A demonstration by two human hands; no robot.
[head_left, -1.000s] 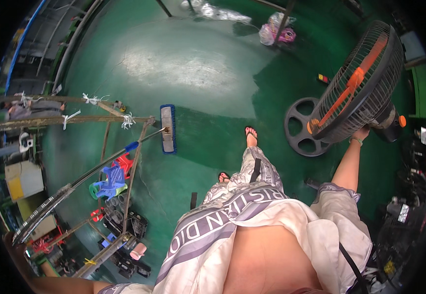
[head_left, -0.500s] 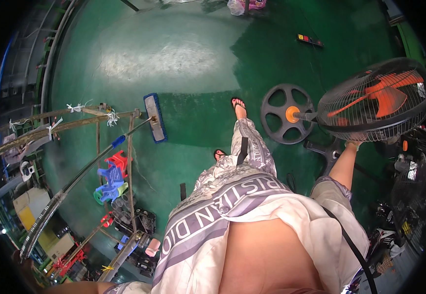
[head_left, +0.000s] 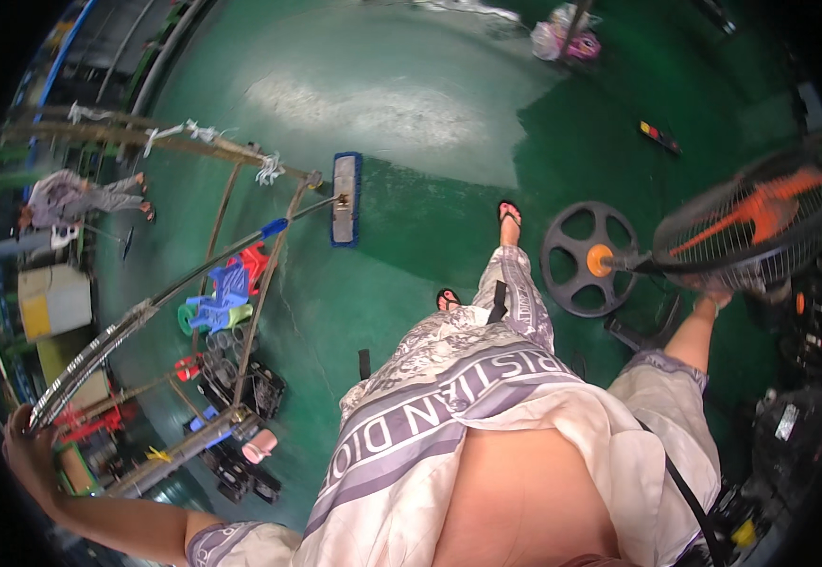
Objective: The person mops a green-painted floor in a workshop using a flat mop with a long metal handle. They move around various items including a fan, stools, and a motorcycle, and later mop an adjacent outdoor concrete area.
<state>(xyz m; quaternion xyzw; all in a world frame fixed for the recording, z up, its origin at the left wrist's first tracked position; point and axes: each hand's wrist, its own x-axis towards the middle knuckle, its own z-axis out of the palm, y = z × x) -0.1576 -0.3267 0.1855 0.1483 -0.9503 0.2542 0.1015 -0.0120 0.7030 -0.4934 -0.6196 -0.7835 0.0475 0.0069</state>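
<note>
At the far left, my left hand (head_left: 31, 437) is wrapped round the upper end of the mop's long metal handle (head_left: 137, 321). The handle slants away to a flat mop head (head_left: 346, 213), grey with a blue fringe, lying on the green floor. My right hand (head_left: 713, 300) is at the lower edge of a standing fan's cage, its fingers partly hidden. It appears to grip the fan (head_left: 751, 222), which has orange blades and a black wire cage. The fan's round spoked base (head_left: 588, 259) with its orange hub shows left of the cage, near my foot.
A rusty frame (head_left: 269, 274) tied with white strips stands left, with blue and red plastic stools (head_left: 226, 295) beside it. Another person (head_left: 85, 198) is farther left. A power strip (head_left: 659, 137) lies at the right; plastic bags (head_left: 567, 38) sit far off. Dark clutter lines the right edge.
The view has shifted and turned, so the floor and fan appear lower and farther right. My left forearm and hand have come into clear view, as has the other person.
</note>
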